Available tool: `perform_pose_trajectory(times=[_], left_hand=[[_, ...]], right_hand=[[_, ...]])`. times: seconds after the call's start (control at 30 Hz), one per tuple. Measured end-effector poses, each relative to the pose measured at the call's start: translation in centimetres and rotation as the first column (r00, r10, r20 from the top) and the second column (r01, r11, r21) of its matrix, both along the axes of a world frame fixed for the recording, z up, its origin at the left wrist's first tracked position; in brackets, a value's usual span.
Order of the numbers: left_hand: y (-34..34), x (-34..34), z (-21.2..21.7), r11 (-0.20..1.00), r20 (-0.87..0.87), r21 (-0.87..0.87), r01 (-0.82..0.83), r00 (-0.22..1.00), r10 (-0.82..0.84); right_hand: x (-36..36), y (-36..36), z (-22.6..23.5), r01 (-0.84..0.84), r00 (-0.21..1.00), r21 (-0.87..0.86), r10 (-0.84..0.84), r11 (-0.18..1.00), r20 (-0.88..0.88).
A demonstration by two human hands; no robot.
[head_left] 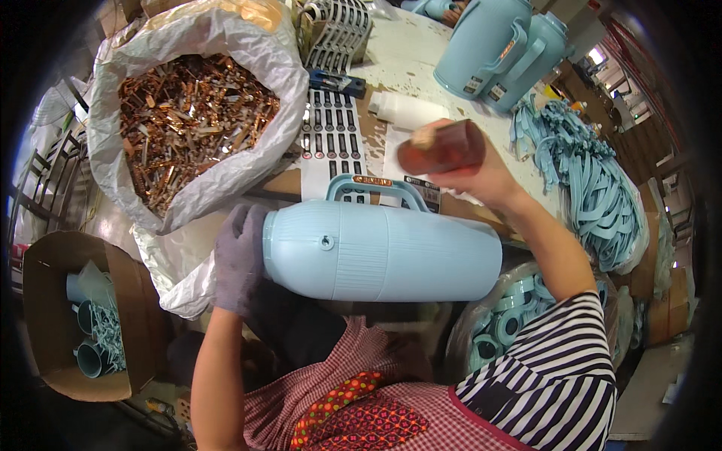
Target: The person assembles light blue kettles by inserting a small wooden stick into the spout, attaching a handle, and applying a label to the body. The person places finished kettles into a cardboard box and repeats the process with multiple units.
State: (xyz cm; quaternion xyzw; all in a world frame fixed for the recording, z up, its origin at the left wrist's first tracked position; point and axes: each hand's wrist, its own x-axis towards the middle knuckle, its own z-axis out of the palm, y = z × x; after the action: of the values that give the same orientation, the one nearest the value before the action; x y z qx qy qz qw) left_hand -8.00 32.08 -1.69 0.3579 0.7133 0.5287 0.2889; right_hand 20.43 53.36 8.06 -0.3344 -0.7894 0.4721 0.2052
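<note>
A light blue thermos jug body (383, 255) lies on its side across my front. Its handle (376, 180) points away from me, and a small round hole shows near its left end. My left hand (239, 255), in a grey glove, is closed on that left end; part of its grip is hidden. Above the jug's right half, my bare right hand (481, 169) grips a dark red-brown cylinder (442, 148), slightly blurred, whose kind I cannot make out. The cylinder is apart from the jug.
A white sack (293, 98) of coppery scraps stands at left. Sticker sheets (331, 135) lie on the table. Two blue jugs (481, 49) stand far right, beside piled blue strips (602, 188). A bag of blue rings (511, 323) sits near right, a cardboard box (53, 316) lower left.
</note>
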Motion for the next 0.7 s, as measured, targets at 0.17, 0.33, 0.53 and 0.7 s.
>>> perform_pose_trajectory(times=[0.17,0.33,0.53,0.7], left_hand=[[0.6,-0.1,0.1,0.999,-0.095,0.013,0.046,0.994,-0.045],[0.5,0.1,0.3,0.997,-0.188,0.032,0.066,0.980,-0.058],[0.8,-0.2,-0.4,0.998,-0.199,-0.014,0.060,0.978,-0.062],[0.8,0.4,1.2,0.992,-0.021,-0.122,0.021,0.999,-0.024]], right_hand=[[-2.6,0.8,-1.3,-0.261,0.949,0.173,0.221,0.950,0.224],[-5.7,-0.2,-0.5,-0.171,0.982,-0.150,0.157,0.974,-0.103],[-6.9,1.2,0.0,-0.266,0.943,-0.087,0.278,0.960,0.182],[-1.9,0.8,-0.7,-0.190,0.977,-0.015,0.190,0.982,0.096]])
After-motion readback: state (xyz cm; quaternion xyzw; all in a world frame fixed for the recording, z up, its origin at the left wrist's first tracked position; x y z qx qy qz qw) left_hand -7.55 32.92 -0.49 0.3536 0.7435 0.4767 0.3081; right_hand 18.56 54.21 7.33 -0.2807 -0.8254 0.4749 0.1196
